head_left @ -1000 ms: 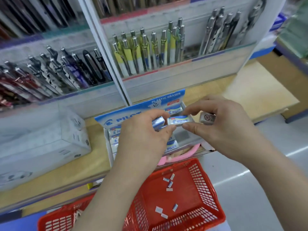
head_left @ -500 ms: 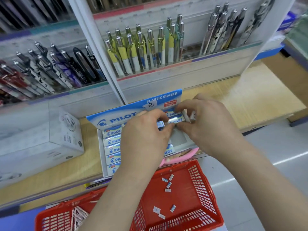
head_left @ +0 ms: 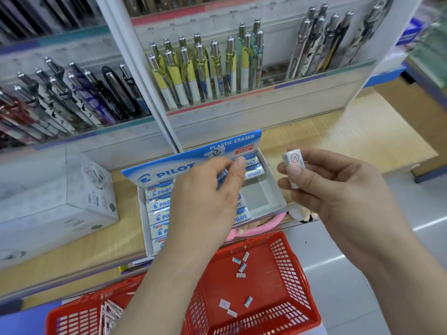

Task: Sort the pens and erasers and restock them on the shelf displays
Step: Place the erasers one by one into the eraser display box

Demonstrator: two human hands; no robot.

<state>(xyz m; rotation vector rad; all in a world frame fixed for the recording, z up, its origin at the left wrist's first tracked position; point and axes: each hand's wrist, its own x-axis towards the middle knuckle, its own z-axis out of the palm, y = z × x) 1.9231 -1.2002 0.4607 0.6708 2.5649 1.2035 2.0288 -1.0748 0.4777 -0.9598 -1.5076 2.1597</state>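
Note:
A blue-and-white Pilot eraser display box (head_left: 272, 189) stands open on the wooden shelf (head_left: 338, 141). Its left column holds several sleeved erasers (head_left: 158, 203); the right column is partly bare. My left hand (head_left: 205, 199) reaches over the box, and its thumb and fingertips pinch an eraser (head_left: 223, 176) at the top of the right column. To the right of the box, my right hand (head_left: 338, 194) holds a small white eraser (head_left: 293, 162) with a red mark between thumb and fingers. Below, a red basket (head_left: 292, 274) contains several loose small erasers (head_left: 242, 264).
Racks of pens fill the displays behind, yellow-and-white pens (head_left: 205, 68) in the middle and dark patterned pens (head_left: 72, 97) at the left. A white carton (head_left: 92, 197) sits left of the eraser box. Something pink (head_left: 266, 223) hangs under the shelf edge.
The eraser both hands held has gone down into the box's right column. My right hand has drawn back to the right, carrying the white eraser. The left hand stays at the box.

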